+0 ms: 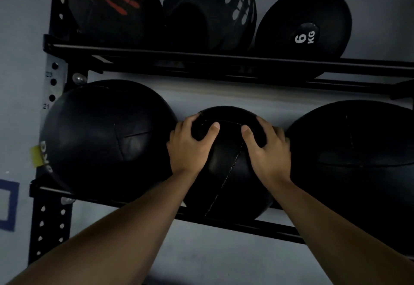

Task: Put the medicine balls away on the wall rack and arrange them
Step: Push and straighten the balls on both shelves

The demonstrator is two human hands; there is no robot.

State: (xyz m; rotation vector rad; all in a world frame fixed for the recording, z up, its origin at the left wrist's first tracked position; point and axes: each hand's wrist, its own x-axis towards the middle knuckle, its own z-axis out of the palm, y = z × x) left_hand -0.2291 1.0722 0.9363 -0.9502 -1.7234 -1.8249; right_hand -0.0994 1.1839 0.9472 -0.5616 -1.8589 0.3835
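A black stitched medicine ball [226, 172] rests on the lower shelf of the black wall rack [246, 224], between a larger black ball [105, 137] on the left and another large black ball [358, 157] on the right. My left hand [190, 146] grips its upper left side, fingers curled over the top. My right hand [266, 146] grips its upper right side the same way. Both thumbs lie on the ball's front.
The upper shelf [224, 58] carries three black balls: one with a red handprint [112, 5], one with a white handprint [210, 9], and a smaller one marked 6 KG [307, 25]. A perforated black upright [49, 224] stands at left against the grey wall.
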